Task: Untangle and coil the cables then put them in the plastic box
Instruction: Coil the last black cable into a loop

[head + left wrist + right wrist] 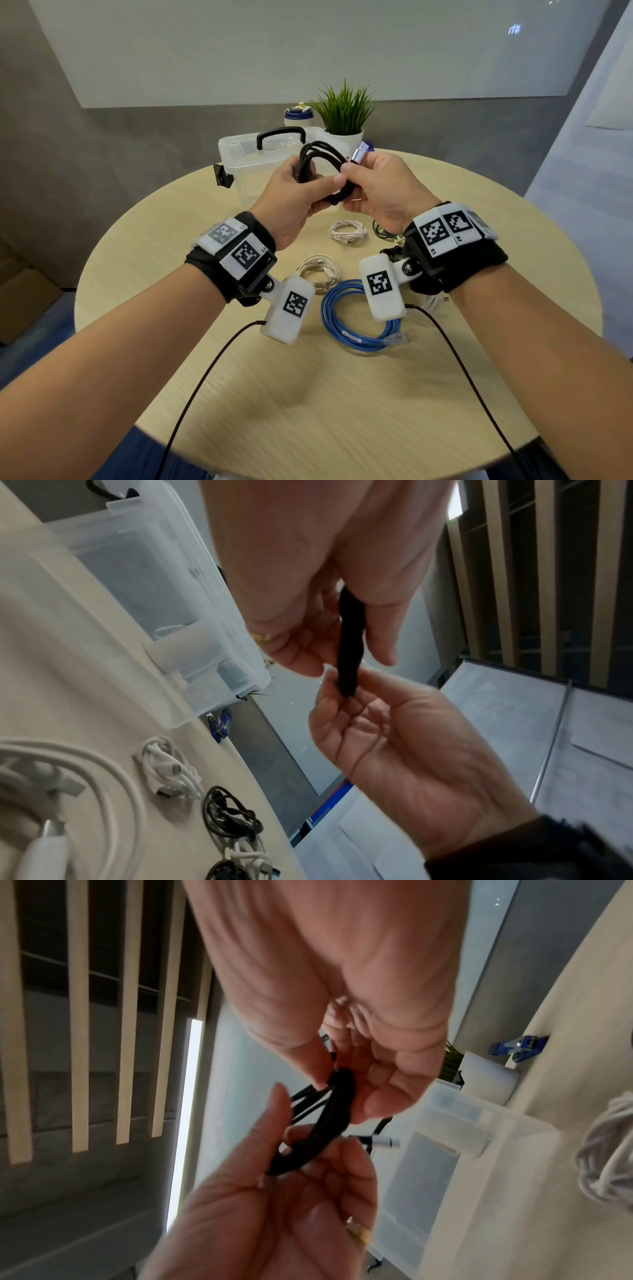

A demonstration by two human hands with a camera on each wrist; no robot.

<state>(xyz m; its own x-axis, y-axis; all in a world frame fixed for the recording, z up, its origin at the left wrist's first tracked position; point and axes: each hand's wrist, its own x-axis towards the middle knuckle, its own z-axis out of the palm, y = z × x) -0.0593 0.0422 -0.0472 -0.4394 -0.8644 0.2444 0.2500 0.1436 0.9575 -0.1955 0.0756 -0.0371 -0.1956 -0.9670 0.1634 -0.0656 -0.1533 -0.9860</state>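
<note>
A black cable (317, 161), wound into a coil, is held up over the round table (239, 394) between both hands. My left hand (317, 183) grips the coil's left side with thumb and curled fingers. My right hand (354, 176) pinches the wound strands, and the cable's silver plug (359, 152) sticks up above its fingers. The wrist views show the same black cable (347, 647) (329, 1115) pinched between the two hands. Behind them stands the clear plastic box (246, 164) with a black handle, also seen in the wrist views (137, 569) (445, 1150).
On the table lie a white coil (347, 231), a beige coil (318, 270), a blue network cable coil (352, 318) and a black tangle (385, 234). A potted plant (344, 113) and a bottle (298, 114) stand behind the box.
</note>
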